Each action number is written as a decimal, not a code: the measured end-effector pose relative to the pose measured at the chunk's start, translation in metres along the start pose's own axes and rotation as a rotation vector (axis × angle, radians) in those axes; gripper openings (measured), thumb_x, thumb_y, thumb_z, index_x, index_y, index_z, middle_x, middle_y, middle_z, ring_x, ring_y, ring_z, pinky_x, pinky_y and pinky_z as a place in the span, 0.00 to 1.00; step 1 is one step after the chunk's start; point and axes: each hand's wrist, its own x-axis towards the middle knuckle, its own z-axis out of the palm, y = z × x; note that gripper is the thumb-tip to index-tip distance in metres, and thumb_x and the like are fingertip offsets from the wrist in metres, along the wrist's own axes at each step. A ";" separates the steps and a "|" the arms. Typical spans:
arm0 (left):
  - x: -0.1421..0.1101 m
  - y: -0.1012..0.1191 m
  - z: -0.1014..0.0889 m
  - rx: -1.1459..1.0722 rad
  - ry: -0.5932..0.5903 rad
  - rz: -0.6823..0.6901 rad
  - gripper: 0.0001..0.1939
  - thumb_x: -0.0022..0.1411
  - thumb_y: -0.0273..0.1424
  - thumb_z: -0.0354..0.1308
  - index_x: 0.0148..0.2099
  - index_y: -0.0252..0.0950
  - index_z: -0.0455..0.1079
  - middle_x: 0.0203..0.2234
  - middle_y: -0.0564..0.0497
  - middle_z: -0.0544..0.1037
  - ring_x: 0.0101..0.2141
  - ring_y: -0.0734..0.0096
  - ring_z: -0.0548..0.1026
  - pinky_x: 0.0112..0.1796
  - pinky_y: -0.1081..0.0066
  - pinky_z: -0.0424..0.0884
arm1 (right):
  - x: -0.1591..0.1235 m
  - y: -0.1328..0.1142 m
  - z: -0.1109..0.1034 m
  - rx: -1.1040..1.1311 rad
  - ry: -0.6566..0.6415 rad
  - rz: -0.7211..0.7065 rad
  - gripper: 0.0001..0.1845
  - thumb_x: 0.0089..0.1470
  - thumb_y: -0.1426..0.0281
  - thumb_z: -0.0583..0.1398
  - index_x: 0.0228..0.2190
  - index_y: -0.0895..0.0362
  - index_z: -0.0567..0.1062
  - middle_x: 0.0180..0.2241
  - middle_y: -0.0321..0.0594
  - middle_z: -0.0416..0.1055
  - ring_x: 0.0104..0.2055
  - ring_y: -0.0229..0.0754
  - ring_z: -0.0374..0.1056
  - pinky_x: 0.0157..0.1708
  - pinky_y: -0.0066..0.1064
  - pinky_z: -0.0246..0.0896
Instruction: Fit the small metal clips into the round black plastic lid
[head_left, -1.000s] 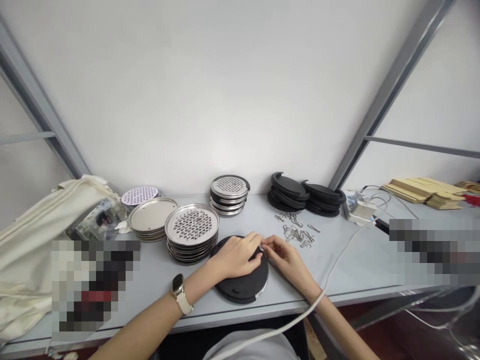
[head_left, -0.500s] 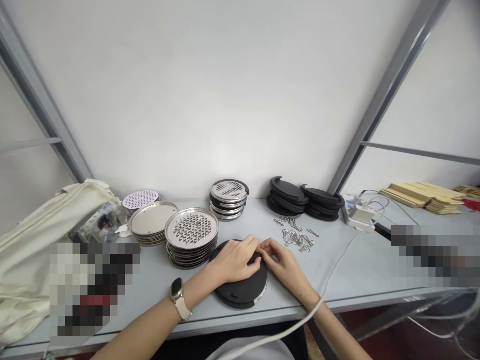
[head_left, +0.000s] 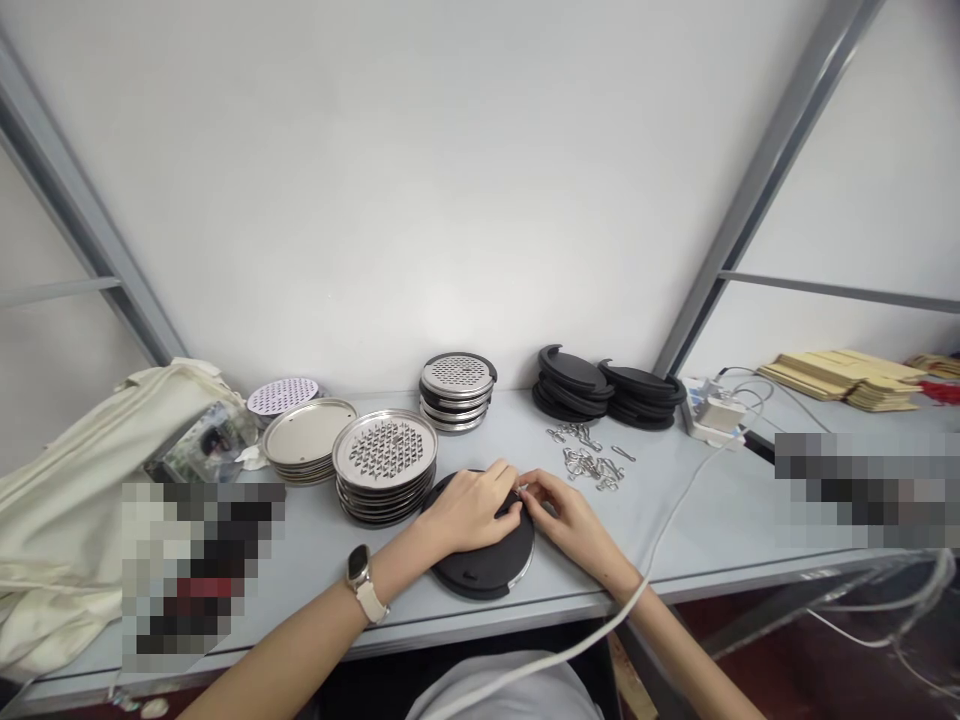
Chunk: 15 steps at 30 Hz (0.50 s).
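A round black disc with a shiny metal rim (head_left: 484,565) lies flat on the grey table (head_left: 720,520) right in front of me. My left hand (head_left: 474,508) rests on top of the disc, fingers curled at its far right edge. My right hand (head_left: 561,513) meets it there, fingertips pinched on a small metal clip at the disc's rim. A loose pile of the same small metal clips (head_left: 592,460) lies just beyond my right hand.
Stacks of perforated metal discs (head_left: 385,470), plain metal plates (head_left: 307,445) and another disc stack (head_left: 457,390) stand left and behind. Two stacks of black discs (head_left: 607,392) sit at the back. A cream bag (head_left: 75,490) lies left; a white cable (head_left: 675,510) and charger (head_left: 716,415) right.
Both hands stay joined at the disc's right edge with only small finger movements. The view has shifted slightly.
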 end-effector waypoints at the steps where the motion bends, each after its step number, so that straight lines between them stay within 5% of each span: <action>1: 0.000 0.000 0.000 0.001 -0.001 0.003 0.08 0.63 0.33 0.49 0.44 0.37 0.60 0.37 0.49 0.70 0.33 0.66 0.72 0.32 0.69 0.66 | 0.000 -0.001 0.000 -0.002 -0.003 -0.003 0.10 0.60 0.65 0.53 0.39 0.56 0.70 0.29 0.37 0.70 0.31 0.39 0.66 0.33 0.29 0.61; 15: -0.001 0.001 -0.002 0.022 -0.017 0.043 0.07 0.64 0.33 0.46 0.42 0.36 0.61 0.36 0.49 0.70 0.33 0.66 0.72 0.32 0.68 0.66 | 0.000 -0.010 -0.002 -0.057 -0.047 -0.043 0.04 0.55 0.74 0.53 0.33 0.55 0.68 0.27 0.34 0.64 0.30 0.38 0.61 0.32 0.28 0.57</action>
